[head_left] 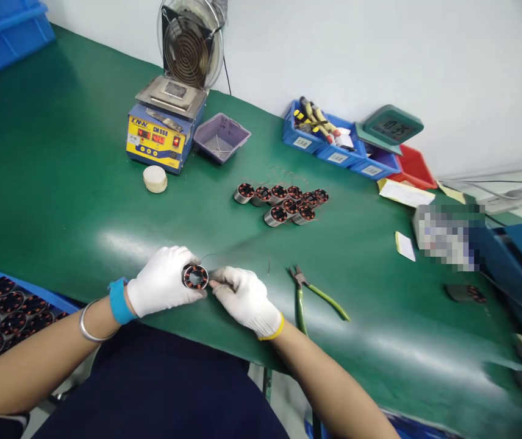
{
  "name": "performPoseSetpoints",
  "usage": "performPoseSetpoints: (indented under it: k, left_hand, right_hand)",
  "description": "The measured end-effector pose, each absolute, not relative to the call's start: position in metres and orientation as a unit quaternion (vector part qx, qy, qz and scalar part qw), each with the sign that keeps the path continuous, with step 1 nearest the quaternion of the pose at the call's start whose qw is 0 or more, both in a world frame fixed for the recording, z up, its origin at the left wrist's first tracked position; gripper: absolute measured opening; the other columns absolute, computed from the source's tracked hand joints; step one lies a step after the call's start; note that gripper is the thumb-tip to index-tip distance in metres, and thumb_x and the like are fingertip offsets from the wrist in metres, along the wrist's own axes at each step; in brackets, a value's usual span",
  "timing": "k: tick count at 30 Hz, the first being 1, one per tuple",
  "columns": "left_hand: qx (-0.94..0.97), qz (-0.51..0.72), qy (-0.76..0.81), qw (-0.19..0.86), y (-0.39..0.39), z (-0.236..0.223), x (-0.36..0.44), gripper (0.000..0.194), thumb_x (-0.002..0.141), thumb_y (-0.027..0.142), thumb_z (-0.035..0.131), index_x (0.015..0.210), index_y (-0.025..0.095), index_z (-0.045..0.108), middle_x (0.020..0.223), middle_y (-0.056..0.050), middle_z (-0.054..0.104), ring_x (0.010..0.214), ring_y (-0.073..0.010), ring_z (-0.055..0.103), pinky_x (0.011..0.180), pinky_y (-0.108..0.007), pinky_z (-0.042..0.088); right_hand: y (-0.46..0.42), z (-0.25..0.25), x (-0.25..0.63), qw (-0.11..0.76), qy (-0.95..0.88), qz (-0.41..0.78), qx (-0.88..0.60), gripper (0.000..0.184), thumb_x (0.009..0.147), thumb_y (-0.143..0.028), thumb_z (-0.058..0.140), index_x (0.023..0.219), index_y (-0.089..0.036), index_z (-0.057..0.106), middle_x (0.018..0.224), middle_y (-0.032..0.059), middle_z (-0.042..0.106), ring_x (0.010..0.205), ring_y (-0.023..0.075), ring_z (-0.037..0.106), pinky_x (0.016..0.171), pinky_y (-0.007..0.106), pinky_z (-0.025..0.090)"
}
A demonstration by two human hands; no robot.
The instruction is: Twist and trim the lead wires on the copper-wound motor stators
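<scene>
My left hand [166, 279], in a white glove, is closed around a motor stator [196, 277], a metal ring with copper windings whose open end faces up. A fine wire [209, 255] curves away above it. Just to the right, my gloved right hand [241, 297] pinches thumb and fingers together close beside the stator; whatever lies between the fingertips is too small to make out. Green-handled cutting pliers [299, 280] lie spread on the table to the right of that hand. Farther back stands a group of several stators [277, 214] with loose wire ends.
On the green table [82, 201] stand a blue and yellow solder pot [157, 139], a round pale block [155, 179] and a purple tray [222, 139]. Blue bins [302, 142] line the wall beside a digital clock [392, 127]. At lower left, a blue crate [55, 297] holds several stators.
</scene>
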State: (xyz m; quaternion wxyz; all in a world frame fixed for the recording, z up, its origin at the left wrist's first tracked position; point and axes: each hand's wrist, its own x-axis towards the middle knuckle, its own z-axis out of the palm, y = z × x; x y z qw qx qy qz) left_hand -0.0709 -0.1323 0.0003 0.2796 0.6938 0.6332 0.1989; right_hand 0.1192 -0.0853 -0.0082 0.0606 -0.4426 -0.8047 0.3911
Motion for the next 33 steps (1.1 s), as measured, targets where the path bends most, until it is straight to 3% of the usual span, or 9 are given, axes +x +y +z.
performPoseSetpoints:
  k: [5, 9, 12, 15, 19, 23, 25, 27, 33]
  left_hand:
    - [0.55, 0.302, 0.554, 0.547, -0.143, 0.005, -0.071, 0.041, 0.075, 0.043, 0.061, 0.11, 0.021, 0.055, 0.102, -0.008, 0.068, 0.087, -0.0233, 0.068, 0.065, -0.033, 0.055]
    - [0.4, 0.248, 0.431, 0.77, -0.15, 0.011, -0.072, 0.034, 0.085, 0.041, 0.048, 0.113, 0.022, 0.052, 0.094, -0.009, 0.069, 0.062, -0.0196, 0.069, 0.047, -0.029, 0.052]
    - [0.48, 0.316, 0.466, 0.673, -0.154, 0.019, -0.072, 0.045, 0.077, 0.027, 0.06, 0.121, 0.026, 0.049, 0.1, -0.008, 0.067, 0.078, -0.0214, 0.07, 0.061, -0.034, 0.057]
    - [0.702, 0.341, 0.427, 0.457, -0.16, 0.034, -0.073, 0.018, 0.075, 0.022, 0.062, 0.093, 0.024, 0.064, 0.111, -0.01, 0.064, 0.111, -0.0274, 0.06, 0.092, -0.046, 0.051]
    - [0.875, 0.247, 0.304, 0.285, -0.165, 0.048, -0.076, 0.005, 0.08, 0.025, 0.062, 0.078, 0.022, 0.065, 0.1, -0.009, 0.07, 0.088, -0.0257, 0.065, 0.074, -0.039, 0.055]
    - [0.633, 0.388, 0.461, 0.486, -0.159, 0.031, -0.077, 0.03, 0.086, 0.044, 0.051, 0.102, 0.021, 0.063, 0.102, -0.013, 0.069, 0.087, -0.0278, 0.066, 0.074, -0.042, 0.055]
    - [0.441, 0.302, 0.46, 0.709, -0.155, 0.018, -0.074, 0.051, 0.09, 0.056, 0.035, 0.113, 0.015, 0.056, 0.088, -0.014, 0.069, 0.071, -0.0279, 0.068, 0.059, -0.043, 0.056]
    - [0.347, 0.22, 0.408, 0.815, -0.154, 0.01, -0.069, 0.053, 0.085, 0.055, 0.048, 0.116, 0.012, 0.051, 0.074, -0.01, 0.067, 0.056, -0.024, 0.065, 0.049, -0.037, 0.054]
    - [0.33, 0.517, 0.381, 0.691, -0.161, 0.029, -0.062, 0.03, 0.073, 0.042, 0.073, 0.07, 0.016, 0.058, 0.123, -0.011, 0.06, 0.107, -0.028, 0.061, 0.089, -0.041, 0.052]
  right_hand:
    - [-0.097, 0.005, 0.12, 0.17, -0.681, 0.556, -0.446, 0.015, 0.074, -0.033, 0.056, 0.07, -0.02, 0.062, 0.062, 0.0001, 0.06, 0.054, 0.0129, 0.05, 0.051, 0.024, 0.038]
    - [-0.103, 0.019, 0.126, 0.187, -0.675, 0.558, -0.445, 0.014, 0.071, -0.032, 0.058, 0.067, -0.019, 0.06, 0.061, 0.0009, 0.059, 0.054, 0.0125, 0.048, 0.05, 0.025, 0.037]
    - [-0.103, 0.022, 0.129, 0.168, -0.665, 0.575, -0.447, 0.013, 0.07, -0.031, 0.058, 0.066, -0.019, 0.058, 0.058, -0.0006, 0.056, 0.053, 0.0111, 0.046, 0.049, 0.024, 0.035]
    - [-0.102, 0.023, 0.133, 0.142, -0.628, 0.633, -0.429, 0.015, 0.071, -0.032, 0.058, 0.066, -0.019, 0.056, 0.052, -0.0041, 0.048, 0.047, 0.0086, 0.04, 0.045, 0.022, 0.03]
    - [-0.101, 0.031, 0.137, 0.103, -0.628, 0.651, -0.414, 0.015, 0.071, -0.032, 0.058, 0.068, -0.017, 0.058, 0.053, -0.0047, 0.048, 0.047, 0.0076, 0.038, 0.045, 0.02, 0.03]
    - [-0.105, 0.043, 0.138, 0.106, -0.722, 0.528, -0.434, 0.015, 0.074, -0.03, 0.057, 0.071, -0.017, 0.064, 0.058, -0.0016, 0.055, 0.052, 0.0096, 0.045, 0.049, 0.021, 0.033]
    - [-0.106, 0.047, 0.139, 0.119, -0.79, 0.446, -0.404, 0.017, 0.077, -0.029, 0.054, 0.072, -0.018, 0.065, 0.061, 0.0, 0.059, 0.055, 0.0109, 0.048, 0.053, 0.023, 0.034]
    - [-0.106, 0.049, 0.139, 0.12, -0.833, 0.386, -0.378, 0.019, 0.079, -0.028, 0.051, 0.072, -0.018, 0.066, 0.06, 0.0005, 0.059, 0.056, 0.0117, 0.048, 0.054, 0.024, 0.032]
    - [-0.103, 0.051, 0.141, 0.075, -0.744, 0.484, -0.455, 0.015, 0.077, -0.028, 0.051, 0.074, -0.019, 0.062, 0.06, -0.0023, 0.057, 0.054, 0.0105, 0.046, 0.05, 0.021, 0.033]
